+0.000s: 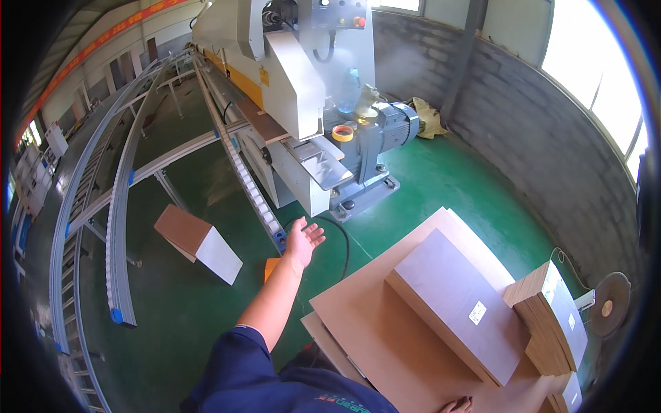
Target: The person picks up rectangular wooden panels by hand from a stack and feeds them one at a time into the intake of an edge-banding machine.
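My left hand (303, 242) is stretched forward, open and empty, fingers apart, near the end of the large grey machine (296, 86). Within the machine, a brown board (265, 126) lies along the track. At the lower edge, only the fingers of my right hand (458, 405) show, lying loosely on a large brown sheet (413, 330). On that sheet rests a stack of grey-faced panels (460, 303) with a white label. More stacked boards (547, 316) stand to its right.
Roller rails (118, 227) run along the left. Two leaning panels (198, 241) stand on the green floor by an orange object (271, 267). A motor (396, 124), a tape roll (342, 133) and a clear bottle (349, 89) are at the machine's end. A round fan-like disc (610, 305) stands far right.
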`<state>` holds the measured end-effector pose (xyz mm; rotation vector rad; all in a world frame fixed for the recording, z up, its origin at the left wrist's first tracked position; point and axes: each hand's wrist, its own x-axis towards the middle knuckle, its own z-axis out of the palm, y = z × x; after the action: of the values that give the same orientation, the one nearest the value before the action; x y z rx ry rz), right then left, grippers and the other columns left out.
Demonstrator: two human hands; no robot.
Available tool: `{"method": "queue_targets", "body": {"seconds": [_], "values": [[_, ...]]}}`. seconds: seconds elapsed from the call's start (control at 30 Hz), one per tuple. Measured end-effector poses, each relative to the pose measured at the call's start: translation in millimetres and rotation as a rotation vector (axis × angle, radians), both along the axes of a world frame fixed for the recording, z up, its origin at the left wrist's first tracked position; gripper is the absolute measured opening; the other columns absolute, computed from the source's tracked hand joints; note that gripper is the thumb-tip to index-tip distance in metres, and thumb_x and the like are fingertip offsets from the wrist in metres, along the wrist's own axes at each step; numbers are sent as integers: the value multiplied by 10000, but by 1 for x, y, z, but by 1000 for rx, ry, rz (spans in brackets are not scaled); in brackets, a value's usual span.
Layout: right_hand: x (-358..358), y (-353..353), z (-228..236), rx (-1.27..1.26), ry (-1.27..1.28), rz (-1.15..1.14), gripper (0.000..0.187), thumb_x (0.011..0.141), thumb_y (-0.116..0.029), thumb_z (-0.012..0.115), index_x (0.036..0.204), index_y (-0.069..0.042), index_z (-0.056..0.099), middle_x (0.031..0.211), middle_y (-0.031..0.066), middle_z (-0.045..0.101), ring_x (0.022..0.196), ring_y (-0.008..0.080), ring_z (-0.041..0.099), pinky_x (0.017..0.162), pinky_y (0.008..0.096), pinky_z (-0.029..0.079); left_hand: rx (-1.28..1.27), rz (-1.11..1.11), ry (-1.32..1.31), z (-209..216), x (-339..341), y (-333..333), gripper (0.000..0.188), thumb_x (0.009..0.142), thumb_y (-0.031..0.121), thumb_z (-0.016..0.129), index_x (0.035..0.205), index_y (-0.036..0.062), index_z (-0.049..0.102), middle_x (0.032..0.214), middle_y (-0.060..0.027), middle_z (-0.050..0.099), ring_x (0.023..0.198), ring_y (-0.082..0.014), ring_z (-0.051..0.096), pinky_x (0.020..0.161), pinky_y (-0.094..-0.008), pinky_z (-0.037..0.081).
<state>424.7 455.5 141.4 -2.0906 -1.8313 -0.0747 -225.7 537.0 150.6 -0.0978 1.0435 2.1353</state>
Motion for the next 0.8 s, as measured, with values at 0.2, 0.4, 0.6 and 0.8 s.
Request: {"method": "queue_targets", "body": {"seconds": [0.2, 0.4, 0.6, 0.8], "values": [[4, 1, -7, 20, 24, 31, 495, 983, -254, 563, 1367, 58, 568, 1355, 288, 605, 1260, 455, 551, 1089, 510, 434, -135, 94, 60, -19, -43, 18, 763, 974, 411, 612, 1527, 2, 282, 1268, -208, 536, 1029, -312, 660, 924, -493, 558], [4, 3, -2, -24, 7, 6, 495, 983, -252, 563, 1367, 60, 564, 1373, 287, 588, 1278, 460, 532, 1096, 519, 428, -226, 155, 57, -20, -65, 30, 687, 980, 419, 617, 1467, 5, 365, 1290, -196, 534, 987, -284, 669, 867, -467, 577], [4, 2, -4, -19, 12, 4, 497, 985, -257, 557, 1369, 59, 562, 1379, 281, 584, 1290, 454, 524, 1107, 511, 424, -284, 149, 96, -24, -81, 40, 701, 980, 465, 618, 1461, 0, 408, 1397, -207, 500, 1039, -280, 652, 907, -459, 560], [1, 3, -1, -12, 30, 5, 484, 996, -249, 532, 1365, 62, 572, 1403, 286, 570, 1319, 435, 516, 1124, 501, 414, -359, 112, 162, -33, -92, 53, 811, 974, 530, 606, 1518, -14, 352, 1480, -233, 475, 1171, -321, 622, 998, -463, 530]]}}
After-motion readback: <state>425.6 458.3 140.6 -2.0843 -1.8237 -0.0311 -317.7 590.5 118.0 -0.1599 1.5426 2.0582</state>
